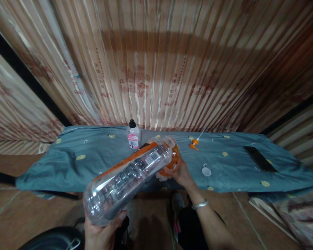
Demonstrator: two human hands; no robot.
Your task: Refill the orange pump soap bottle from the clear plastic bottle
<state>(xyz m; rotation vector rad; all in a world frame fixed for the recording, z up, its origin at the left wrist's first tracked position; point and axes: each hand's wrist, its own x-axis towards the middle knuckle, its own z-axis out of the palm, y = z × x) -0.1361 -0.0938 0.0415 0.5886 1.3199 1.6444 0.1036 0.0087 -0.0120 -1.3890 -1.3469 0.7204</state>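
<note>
My left hand (101,231) grips the base of a large clear plastic bottle (125,178) with an orange label, tilted so its neck points away toward the table. My right hand (179,172) holds a small orange container (173,159) right at the bottle's mouth, above the front edge of the blue-grey cloth-covered table (94,163). A silver bangle (199,204) sits on my right wrist.
A small clear bottle with a black cap (133,134) stands at the table's back. An orange pump nozzle (195,142), a white lid (206,171) and a dark phone (259,158) lie to the right. Striped curtains hang behind. A dark round object (52,239) sits bottom left.
</note>
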